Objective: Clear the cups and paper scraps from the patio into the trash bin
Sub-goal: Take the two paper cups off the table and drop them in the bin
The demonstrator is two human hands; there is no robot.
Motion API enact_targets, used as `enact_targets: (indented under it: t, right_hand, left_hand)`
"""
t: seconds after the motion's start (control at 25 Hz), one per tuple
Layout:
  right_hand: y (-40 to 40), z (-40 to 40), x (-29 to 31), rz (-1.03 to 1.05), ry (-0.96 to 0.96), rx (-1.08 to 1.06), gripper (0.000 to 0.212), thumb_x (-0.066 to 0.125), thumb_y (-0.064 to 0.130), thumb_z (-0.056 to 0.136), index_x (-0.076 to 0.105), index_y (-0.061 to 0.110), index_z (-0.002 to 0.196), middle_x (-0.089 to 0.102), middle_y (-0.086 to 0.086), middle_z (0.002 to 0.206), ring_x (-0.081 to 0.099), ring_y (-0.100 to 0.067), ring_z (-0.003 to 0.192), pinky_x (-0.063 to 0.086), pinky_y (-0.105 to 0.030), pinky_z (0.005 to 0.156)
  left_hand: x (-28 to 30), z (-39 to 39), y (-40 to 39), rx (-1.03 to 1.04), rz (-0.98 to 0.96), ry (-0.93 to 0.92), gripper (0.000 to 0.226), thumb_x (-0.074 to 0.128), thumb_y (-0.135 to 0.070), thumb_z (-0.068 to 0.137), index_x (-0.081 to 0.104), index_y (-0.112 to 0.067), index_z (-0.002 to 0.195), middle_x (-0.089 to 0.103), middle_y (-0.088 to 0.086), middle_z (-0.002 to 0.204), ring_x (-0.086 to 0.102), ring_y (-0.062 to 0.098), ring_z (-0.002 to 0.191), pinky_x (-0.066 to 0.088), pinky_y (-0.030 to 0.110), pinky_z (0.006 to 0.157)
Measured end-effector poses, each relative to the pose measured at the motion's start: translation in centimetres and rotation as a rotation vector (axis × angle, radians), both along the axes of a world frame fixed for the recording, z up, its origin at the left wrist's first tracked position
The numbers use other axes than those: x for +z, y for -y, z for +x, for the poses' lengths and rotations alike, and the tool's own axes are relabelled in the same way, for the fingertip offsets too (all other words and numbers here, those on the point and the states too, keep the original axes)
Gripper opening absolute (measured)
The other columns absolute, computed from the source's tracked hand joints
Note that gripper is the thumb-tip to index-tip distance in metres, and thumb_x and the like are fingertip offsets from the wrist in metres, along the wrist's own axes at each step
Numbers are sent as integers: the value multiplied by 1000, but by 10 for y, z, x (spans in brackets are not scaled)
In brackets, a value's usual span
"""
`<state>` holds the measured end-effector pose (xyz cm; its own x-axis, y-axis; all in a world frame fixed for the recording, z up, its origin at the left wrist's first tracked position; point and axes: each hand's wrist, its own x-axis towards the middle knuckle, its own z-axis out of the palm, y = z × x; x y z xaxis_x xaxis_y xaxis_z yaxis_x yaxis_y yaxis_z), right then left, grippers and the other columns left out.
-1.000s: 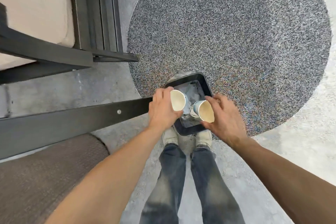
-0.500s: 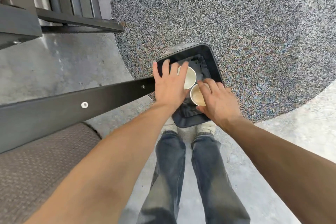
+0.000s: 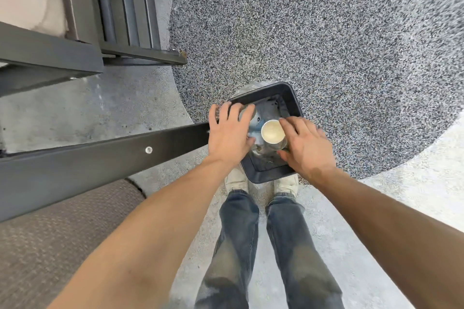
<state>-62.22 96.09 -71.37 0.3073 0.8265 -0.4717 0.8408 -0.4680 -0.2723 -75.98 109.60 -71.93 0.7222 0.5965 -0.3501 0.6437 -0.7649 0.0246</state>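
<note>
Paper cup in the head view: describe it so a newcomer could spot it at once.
Find the round speckled grey rug; at its near edge stands a black rectangular trash bin. Inside, between the left hand and right hand, sits the paper cup, mouth up, its cream interior the palest thing there.

You see a dark, square trash bin (image 3: 288, 94) standing upright on the edge of a speckled grey rug, just ahead of your shoes, with a crinkled clear liner inside. One paper cup (image 3: 273, 131), cream inside, sits mouth-up in the bin's opening. A second cup (image 3: 251, 118), pale with a bit of blue, lies beside it, mostly hidden. Paper scraps cannot be made out.
</note>
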Motion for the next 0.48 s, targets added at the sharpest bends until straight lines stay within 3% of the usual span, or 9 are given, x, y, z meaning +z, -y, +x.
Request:
enact_targets:
  t: [0.24,0.36,0.48]
  right_hand:
    - [-20,13,102,96,120,-23,81,64,55,80,28,23,145,37,-3,148,26,-26,140,32,-47,107]
    - [-35,14,183,207,164,-3,80,56,61,81,26,25,145,39,-3,149,29,-24,140,28,-46,109]
    - [-47,12,273,282,201,-7,80,43,69,81,20,30,147,34,0,152,24,-20,142,15,-42,109]
  left_hand:
    - [104,-8,-15,99,-12,178,77,66,-57,79,35,-28,143,45,0,137,35,25,132,19,49,115]
    - [180,-14,-27,131,-4,311,76,64,-59,78,36,-29,142,45,-1,137,37,23,132,23,50,113]
    - [260,-23,-33,145,-1,434,76,61,-61,79,36,-29,143,43,-1,142,37,22,134,22,49,114]
